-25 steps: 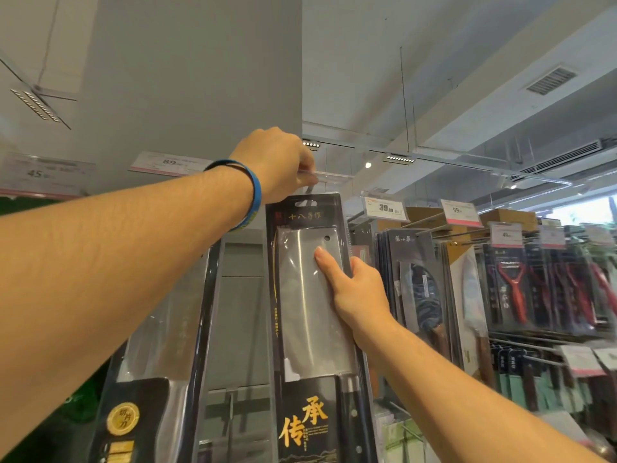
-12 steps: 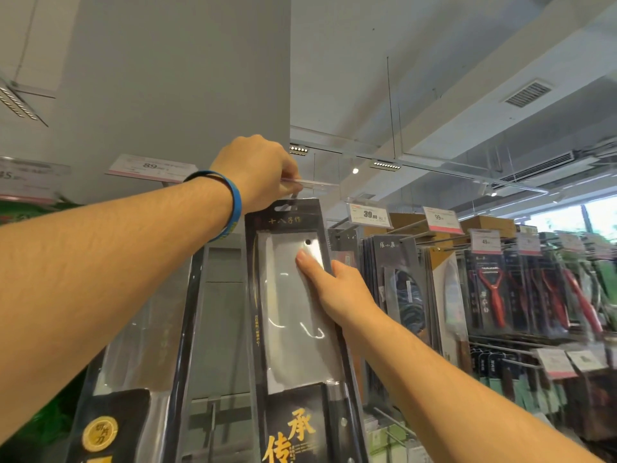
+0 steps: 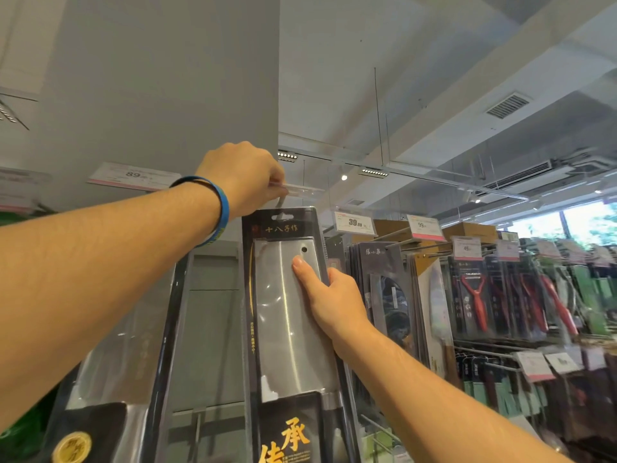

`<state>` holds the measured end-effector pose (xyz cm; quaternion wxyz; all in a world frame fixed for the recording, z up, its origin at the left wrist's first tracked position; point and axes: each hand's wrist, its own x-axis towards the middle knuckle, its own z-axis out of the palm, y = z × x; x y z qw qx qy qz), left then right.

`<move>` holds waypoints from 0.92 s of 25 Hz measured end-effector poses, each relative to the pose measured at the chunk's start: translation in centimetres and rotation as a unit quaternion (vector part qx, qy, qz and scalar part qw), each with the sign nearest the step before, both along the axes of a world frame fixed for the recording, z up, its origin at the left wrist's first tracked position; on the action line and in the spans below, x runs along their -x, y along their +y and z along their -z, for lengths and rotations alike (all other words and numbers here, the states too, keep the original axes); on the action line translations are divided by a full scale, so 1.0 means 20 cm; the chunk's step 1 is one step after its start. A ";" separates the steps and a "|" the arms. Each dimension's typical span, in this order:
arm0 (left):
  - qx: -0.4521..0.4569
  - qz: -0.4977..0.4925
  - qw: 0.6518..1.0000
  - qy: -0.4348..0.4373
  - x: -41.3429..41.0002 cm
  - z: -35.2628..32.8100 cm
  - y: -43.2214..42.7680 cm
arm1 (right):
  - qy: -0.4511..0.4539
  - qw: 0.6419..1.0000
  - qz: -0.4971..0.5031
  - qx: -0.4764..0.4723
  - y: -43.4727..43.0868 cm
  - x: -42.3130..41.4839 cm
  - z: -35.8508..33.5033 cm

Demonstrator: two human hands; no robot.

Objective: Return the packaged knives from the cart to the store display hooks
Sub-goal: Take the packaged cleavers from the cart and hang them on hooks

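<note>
Grey pillar (image 3: 160,78), white ceiling (image 3: 334,61), bright window (image 3: 587,225) right.

The pack (image 3: 277,322) reads 十八子作 at its top and 传承 in gold lower down. A tag (image 3: 133,176) at ten o'clock shows 89. A second tag (image 3: 355,223) at three o'clock shows 38.00, and a third tag (image 3: 423,226) beside it shows 99.

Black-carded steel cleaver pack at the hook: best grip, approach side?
Pinch the black-carded cleaver pack by its long right edge beside the blade, from the right, as the right hand does: thumb in front, rest wrapped behind. It is flat and tall; this leaves the hang slot free for the hook, where the left hand grips the clear label holder.
</note>
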<state>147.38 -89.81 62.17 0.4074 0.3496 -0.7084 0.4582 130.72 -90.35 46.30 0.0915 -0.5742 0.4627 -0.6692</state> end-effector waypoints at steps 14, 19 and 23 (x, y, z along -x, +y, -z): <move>-0.044 0.006 0.999 -0.001 -0.01 -0.01 0.02 | -0.005 0.996 0.059 0.059 0.01 -0.05 0.05; -0.035 0.006 0.999 0.017 -0.01 0.01 0.03 | -0.021 0.998 0.046 0.026 -0.03 -0.08 0.00; -0.041 0.015 0.999 0.016 -0.02 0.02 0.04 | -0.019 0.998 0.052 0.032 -0.07 -0.08 -0.01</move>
